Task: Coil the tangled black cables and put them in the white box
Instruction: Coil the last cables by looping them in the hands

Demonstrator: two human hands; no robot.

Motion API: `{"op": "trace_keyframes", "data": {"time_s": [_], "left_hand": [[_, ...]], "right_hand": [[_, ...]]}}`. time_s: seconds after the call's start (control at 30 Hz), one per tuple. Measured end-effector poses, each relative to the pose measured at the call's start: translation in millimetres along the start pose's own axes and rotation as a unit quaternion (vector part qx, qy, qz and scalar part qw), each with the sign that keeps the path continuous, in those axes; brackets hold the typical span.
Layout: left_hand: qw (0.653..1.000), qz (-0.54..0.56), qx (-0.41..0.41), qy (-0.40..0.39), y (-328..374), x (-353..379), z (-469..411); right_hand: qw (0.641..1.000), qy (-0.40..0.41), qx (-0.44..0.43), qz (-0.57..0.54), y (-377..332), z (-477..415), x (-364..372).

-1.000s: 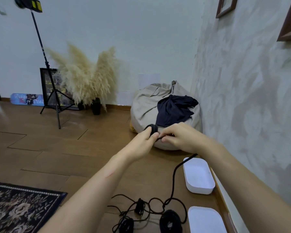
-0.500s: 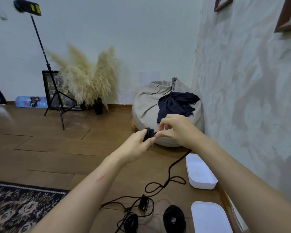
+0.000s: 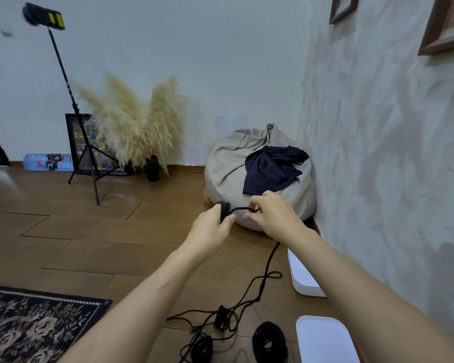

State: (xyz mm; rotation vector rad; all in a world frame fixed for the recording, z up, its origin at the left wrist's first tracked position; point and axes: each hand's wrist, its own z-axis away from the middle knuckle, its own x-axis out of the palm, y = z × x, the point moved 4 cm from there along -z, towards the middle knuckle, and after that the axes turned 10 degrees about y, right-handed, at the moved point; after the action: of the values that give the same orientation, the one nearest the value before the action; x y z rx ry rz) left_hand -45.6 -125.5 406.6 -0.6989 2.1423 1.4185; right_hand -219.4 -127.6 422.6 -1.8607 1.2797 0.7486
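Note:
My left hand [image 3: 212, 223] grips a small coil of black cable [image 3: 225, 208] held up in front of me. My right hand [image 3: 270, 215] pinches the strand that runs from that coil. The loose cable [image 3: 268, 267] hangs down under my right wrist to a tangle [image 3: 222, 319] on the wooden floor. A finished black coil [image 3: 269, 341] and another bundle [image 3: 201, 345] lie beside the tangle. The white box [image 3: 303, 276] stands on the floor by the wall, partly hidden by my right forearm. Its white lid [image 3: 324, 339] lies nearer to me.
A beige beanbag [image 3: 232, 163] with a dark cloth [image 3: 271, 169] sits in the corner ahead. The textured wall [image 3: 378, 153] runs along the right. A tripod stand [image 3: 85, 155], pampas grass [image 3: 131, 121] and frames line the far wall. A patterned rug [image 3: 32, 323] lies at lower left.
My hands have drawn slightly apart, exposing a short stretch of cable between them. The loose cable on the floor has been pulled up and shifted.

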Motion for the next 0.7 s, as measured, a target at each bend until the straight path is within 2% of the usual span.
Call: {"op": "trace_keyframes", "data": {"time_s": [0.2,0.37,0.57,0.7], "left_hand": [[0.999,0.036,-0.016,0.028,2,-2,-2],[0.996,0.088,0.001,0.0,4,-4,-1],[0.991,0.123,0.03,-0.034,15,7,8],[0.987,0.145,0.039,-0.057,25,11,17]], "right_hand": [[0.987,-0.018,0.011,-0.16,6,0,-2],[0.958,-0.036,-0.011,-0.285,-1,-4,-25],[0.962,-0.001,-0.044,-0.269,-4,-12,-39],[0.967,0.043,-0.026,-0.249,8,-11,-45]]}}
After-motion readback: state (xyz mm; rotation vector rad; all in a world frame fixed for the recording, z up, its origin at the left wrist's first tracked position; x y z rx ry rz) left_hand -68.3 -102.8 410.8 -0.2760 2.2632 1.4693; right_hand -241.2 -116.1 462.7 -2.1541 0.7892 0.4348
